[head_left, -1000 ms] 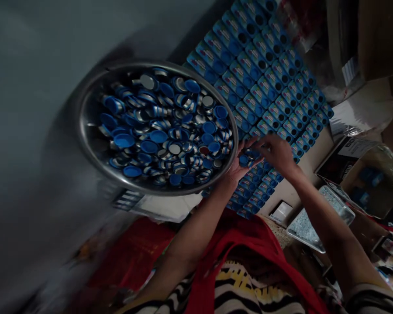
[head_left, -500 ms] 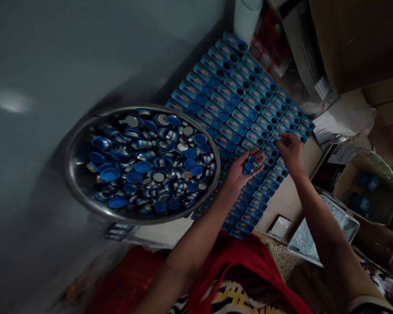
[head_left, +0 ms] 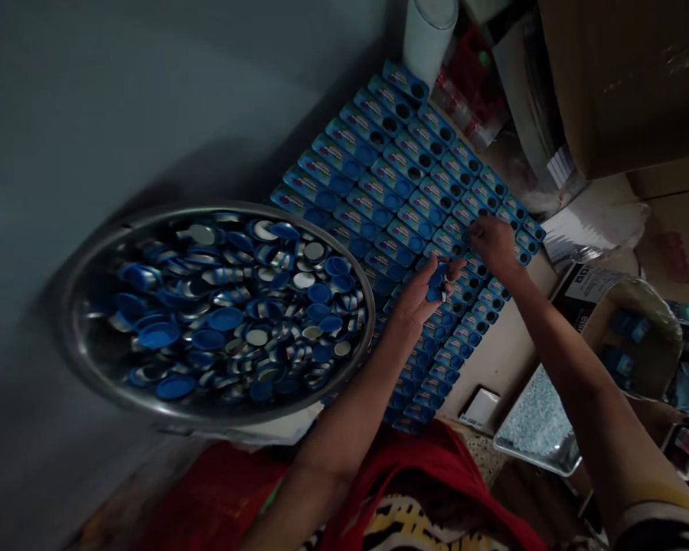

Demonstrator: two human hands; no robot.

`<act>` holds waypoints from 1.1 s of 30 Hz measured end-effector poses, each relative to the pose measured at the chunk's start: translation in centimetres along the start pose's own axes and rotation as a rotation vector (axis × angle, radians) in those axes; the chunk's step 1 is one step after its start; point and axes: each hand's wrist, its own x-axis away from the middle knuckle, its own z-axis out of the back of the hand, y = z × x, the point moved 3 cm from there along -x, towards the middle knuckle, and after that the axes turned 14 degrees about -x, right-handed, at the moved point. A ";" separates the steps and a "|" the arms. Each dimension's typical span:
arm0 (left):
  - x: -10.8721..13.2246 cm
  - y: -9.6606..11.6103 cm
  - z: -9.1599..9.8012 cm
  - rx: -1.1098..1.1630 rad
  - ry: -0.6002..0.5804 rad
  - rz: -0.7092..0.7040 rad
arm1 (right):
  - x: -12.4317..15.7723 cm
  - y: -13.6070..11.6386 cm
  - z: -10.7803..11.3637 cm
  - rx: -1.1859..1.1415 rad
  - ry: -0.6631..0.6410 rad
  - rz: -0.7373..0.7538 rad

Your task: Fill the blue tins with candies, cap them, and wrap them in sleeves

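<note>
My left hand (head_left: pixel 422 291) is cupped palm up over the rows of small blue tins (head_left: pixel 390 164), and it holds several blue caps (head_left: pixel 436 277). My right hand (head_left: pixel 492 243) reaches past it to the right side of the rows, fingers curled down onto a tin there; what they pinch is hidden. A round steel bowl (head_left: pixel 92 367) full of loose blue and silver caps (head_left: pixel 241 314) sits to the left of my left hand.
A white cylinder (head_left: pixel 428 34) stands beyond the far end of the tins. Cardboard boxes (head_left: pixel 620 76) rise at the right. A metal tray of small pale pieces (head_left: pixel 543 428) and an open box (head_left: pixel 625 321) lie at the lower right. Red cloth (head_left: pixel 230 490) covers my lap.
My right hand left my left hand and reached further out along the tins. The view shifted, so the bowl now lies lower and further left.
</note>
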 end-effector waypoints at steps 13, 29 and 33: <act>-0.2 -0.7 -0.7 0.116 0.029 0.091 | 0.9 0.2 -0.2 -0.167 0.123 0.034; -0.4 -3.8 1.1 0.013 0.104 0.068 | 10.7 -2.3 -1.7 -0.444 -0.105 0.084; 0.2 -4.2 1.4 -0.025 0.099 0.069 | 11.0 -1.2 -2.1 -0.626 -0.083 -0.146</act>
